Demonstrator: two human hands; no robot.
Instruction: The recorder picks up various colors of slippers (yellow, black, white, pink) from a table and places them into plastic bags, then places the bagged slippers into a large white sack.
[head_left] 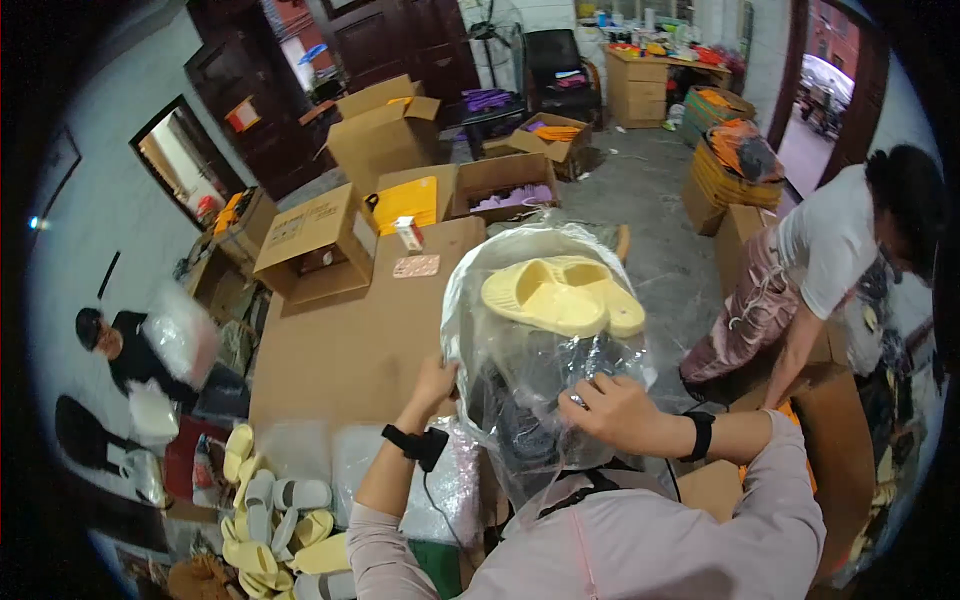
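A large white woven sack (pixel 462 290) stands open in front of me, with its mouth rolled back. Near its far side lies a pair of pale yellow slippers (pixel 545 298), on top of clear plastic. Dark items show through a clear plastic bag (pixel 520 455) at the near side of the sack. My left hand (pixel 436 386) is closed on the sack's left rim. With bent fingers my right hand (pixel 612 412) grips the clear plastic bag below the slippers; a ring is on one finger.
A cardboard-topped table (pixel 345 355) holds an open carton (pixel 318 245), a small box (pixel 408 233) and a pink phone (pixel 416 265). Yellow and grey slippers (pixel 262 520) pile up at lower left. One person (pixel 830 250) bends over a carton at right; another (pixel 150 355) carries plastic bags at left.
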